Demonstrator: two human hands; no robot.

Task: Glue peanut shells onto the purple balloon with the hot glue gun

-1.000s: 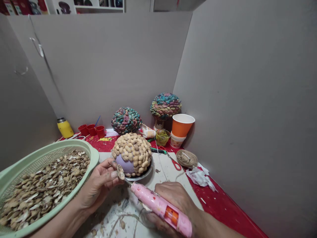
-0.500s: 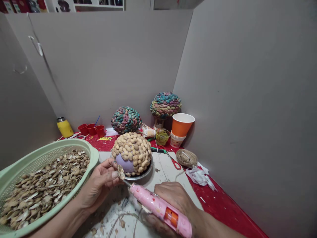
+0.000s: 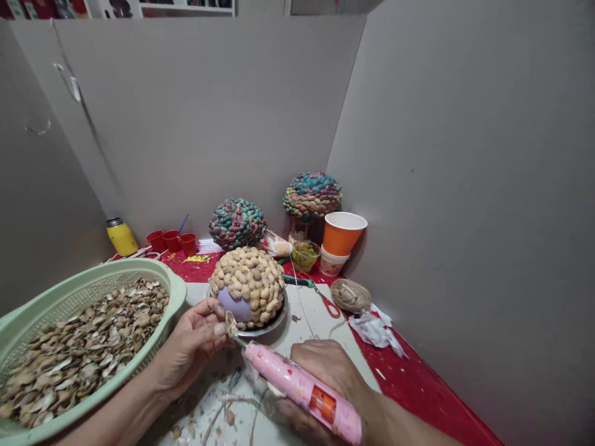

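Observation:
Between the thumb and fingers of my left hand (image 3: 193, 341) is a peanut shell (image 3: 231, 324), its hollow side turned partly toward the right. My right hand (image 3: 328, 371) is wrapped round a pink glue gun (image 3: 297, 384), whose metal nozzle meets the shell's lower edge. Just beyond, a purple balloon (image 3: 235, 305) largely covered in peanut shells (image 3: 253, 275) rests in a metal bowl (image 3: 274, 326); a bare purple patch faces me. To the left stands a green colander (image 3: 179, 288) holding many loose peanut shells (image 3: 93, 353).
Behind stand two painted shell-covered domes (image 3: 238, 223) (image 3: 312, 197), red cups (image 3: 188, 244) and a yellow bottle (image 3: 121, 237). Orange paper cups (image 3: 344, 235), red-handled scissors (image 3: 331, 306), a twine ball (image 3: 351, 296) and crumpled tissue (image 3: 377, 331) lie along the right. Grey partitions (image 3: 465, 186) enclose the table.
The shell in my left hand has tilted and shifted slightly right against the nozzle. The glue gun has barely moved, and both hands keep their hold.

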